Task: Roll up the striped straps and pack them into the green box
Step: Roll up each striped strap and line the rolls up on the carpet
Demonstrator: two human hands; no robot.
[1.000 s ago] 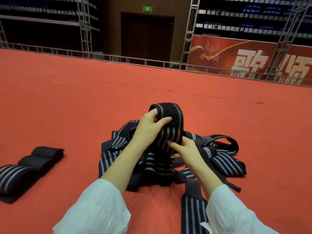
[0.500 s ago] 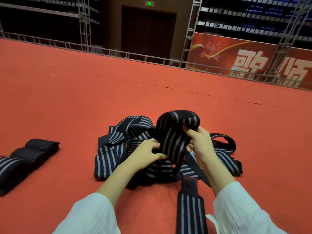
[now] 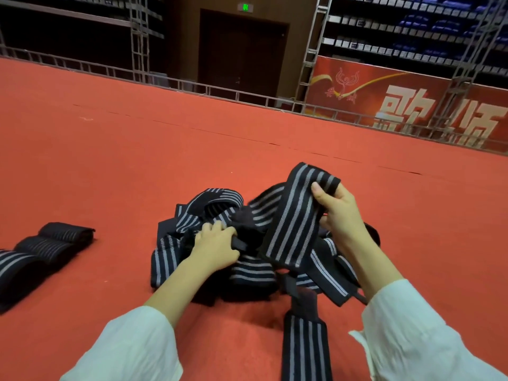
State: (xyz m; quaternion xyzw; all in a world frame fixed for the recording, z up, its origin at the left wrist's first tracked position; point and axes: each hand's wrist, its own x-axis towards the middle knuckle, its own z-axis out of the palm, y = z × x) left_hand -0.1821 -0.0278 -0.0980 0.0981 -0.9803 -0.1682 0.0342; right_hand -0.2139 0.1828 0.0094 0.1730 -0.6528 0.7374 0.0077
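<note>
1. Since half a second ago the right hand is lifting the striped strap higher and further right, while the left hand is dropping into the pile of straps on the red carpet
2. The right hand is pinching the strap's folded top between thumb and curled fingers; the left hand is closing on a dark end in the pile, though what exactly it is gripping is hard to tell
3. Three rolled straps are lying in a row well apart to the left; another strap is stretching toward the camera between the white sleeves. The green box is not in view
4. The strap is hanging limp and folding over itself, so it is looking soft, light, woven and probably elastic; it is likely tangling with its neighbours. Taking it by one free end and keeping tension while rolling seems the safest hold
5. The red banner is showing large pale Chinese characters, cropped and partly hidden by trusses; a green exit sign is glowing over the door, too small to read
</note>
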